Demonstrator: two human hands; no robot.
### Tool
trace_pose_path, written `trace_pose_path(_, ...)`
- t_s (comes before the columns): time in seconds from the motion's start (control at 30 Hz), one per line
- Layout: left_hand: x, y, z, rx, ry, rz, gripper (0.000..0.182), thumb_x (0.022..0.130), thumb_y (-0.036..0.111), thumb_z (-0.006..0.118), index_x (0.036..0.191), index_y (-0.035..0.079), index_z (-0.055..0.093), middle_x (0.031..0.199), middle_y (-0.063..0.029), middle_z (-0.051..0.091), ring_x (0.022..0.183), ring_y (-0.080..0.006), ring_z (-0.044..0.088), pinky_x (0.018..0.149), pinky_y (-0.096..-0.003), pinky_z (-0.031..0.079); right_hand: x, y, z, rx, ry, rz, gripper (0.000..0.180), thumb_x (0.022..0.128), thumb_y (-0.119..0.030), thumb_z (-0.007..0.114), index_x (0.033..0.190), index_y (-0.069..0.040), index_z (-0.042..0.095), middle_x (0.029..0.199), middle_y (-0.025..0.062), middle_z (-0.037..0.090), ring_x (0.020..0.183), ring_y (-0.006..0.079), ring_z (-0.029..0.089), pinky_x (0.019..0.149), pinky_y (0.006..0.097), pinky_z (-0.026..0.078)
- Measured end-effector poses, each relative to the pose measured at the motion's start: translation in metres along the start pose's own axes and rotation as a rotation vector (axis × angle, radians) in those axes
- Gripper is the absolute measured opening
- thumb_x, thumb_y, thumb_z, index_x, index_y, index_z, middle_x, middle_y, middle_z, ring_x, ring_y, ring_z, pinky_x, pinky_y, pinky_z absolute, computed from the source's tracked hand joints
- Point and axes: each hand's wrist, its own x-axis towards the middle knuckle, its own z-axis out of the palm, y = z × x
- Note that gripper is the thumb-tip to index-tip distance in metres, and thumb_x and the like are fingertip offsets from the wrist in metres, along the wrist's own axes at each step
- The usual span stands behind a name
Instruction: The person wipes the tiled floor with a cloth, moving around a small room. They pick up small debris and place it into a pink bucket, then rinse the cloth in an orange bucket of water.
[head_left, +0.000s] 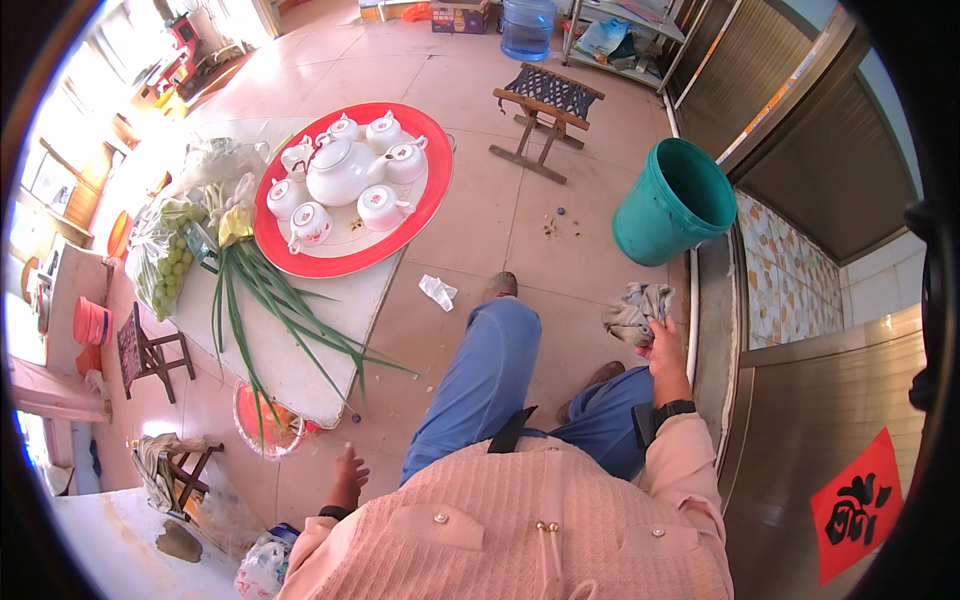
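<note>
A crumpled grey-beige cloth (636, 311) hangs from my right hand (664, 346), pinched between thumb and fingers at its lower right edge. The hand is out over the floor beside my right knee, below a green plastic bucket (652, 214). My left hand (347, 478) is low at my left side, with its fingers apart and nothing in it. Nearest to it is a red plastic-lined bin (251, 424) at the corner of a white table (300, 337). On that table rests a red-rimmed round tray (442, 180) with a white teapot (337, 172) and several upturned cups (377, 208).
Green onions (262, 292) and bagged green grapes (169, 274) lie on the table, leaves overhanging its edge. A folding stool (551, 101) stands ahead; another (154, 352) is at left. Crumpled tissue (438, 292) and small debris (553, 229) lie on the floor. A sliding door (817, 435) is at right.
</note>
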Motion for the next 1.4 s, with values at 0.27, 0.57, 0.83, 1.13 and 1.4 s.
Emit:
trace_pose_path(0.27, 0.099, 0.008, -0.063, -0.569, 0.019, 0.218, 0.081, 0.084, 0.063, 0.047, 0.143, 0.015, 0.021, 0.143, -0.0168, 0.031, 0.123, -0.0358, 0.041, 0.095, -0.0454, 0.039, -0.007, 0.003, -0.004, -0.108, 0.057, -0.086, 0.039, 0.085, -0.017, 0.057, 0.123, -0.013, 0.050, 0.090, 0.0027, 0.062, 0.060, 0.0134, 0.058, 0.037, 0.0276, 0.045)
trace_pose_path(0.57, 0.193, 0.017, -0.101, -0.859, -0.065, 0.136, 0.028, 0.086, 0.033, 0.045, 0.104, 0.013, 0.054, 0.099, -0.0090, 0.060, 0.091, -0.0301, 0.058, 0.076, -0.0470, 0.051, -0.010, 0.009, -0.011, -0.140, 0.115, -0.095, 0.045, 0.084, -0.018, 0.058, 0.128, -0.014, 0.049, 0.092, 0.0026, 0.062, 0.063, 0.0125, 0.059, 0.039, 0.0262, 0.046)
trace_pose_path(0.83, 0.172, -0.052, -0.088, -0.601, -0.134, 0.164, 0.023, 0.081, 0.014, 0.043, 0.097, 0.003, 0.056, 0.095, -0.0117, 0.062, 0.085, -0.0303, 0.061, 0.076, -0.0438, 0.051, -0.013, 0.004, -0.007, -0.156, 0.036, -0.124, 0.038, 0.085, -0.019, 0.056, 0.123, -0.016, 0.052, 0.091, 0.0008, 0.061, 0.064, 0.0114, 0.058, 0.041, 0.0264, 0.046)
trace_pose_path(1.13, 0.050, -0.056, -0.015, -0.368, -0.315, 0.196, 0.026, 0.090, 0.020, 0.041, 0.104, 0.002, 0.053, 0.099, -0.0121, 0.063, 0.088, -0.0216, 0.062, 0.077, -0.0311, 0.051, -0.014, 0.002, -0.006, -0.075, -0.018, -0.118, 0.040, 0.084, -0.017, 0.056, 0.124, -0.014, 0.051, 0.087, 0.0015, 0.062, 0.057, 0.0115, 0.057, 0.038, 0.0252, 0.044)
trace_pose_path(1.4, -0.013, 0.025, 0.078, -0.266, -0.297, 0.143, 0.024, 0.089, 0.019, 0.045, 0.103, 0.003, 0.054, 0.091, -0.0120, 0.065, 0.076, -0.0210, 0.063, 0.068, -0.0298, 0.052, -0.022, 0.002, -0.018, 0.086, -0.061, -0.131, 0.045, 0.086, -0.015, 0.054, 0.130, -0.013, 0.047, 0.090, 0.0024, 0.063, 0.059, 0.0120, 0.058, 0.039, 0.0264, 0.045)
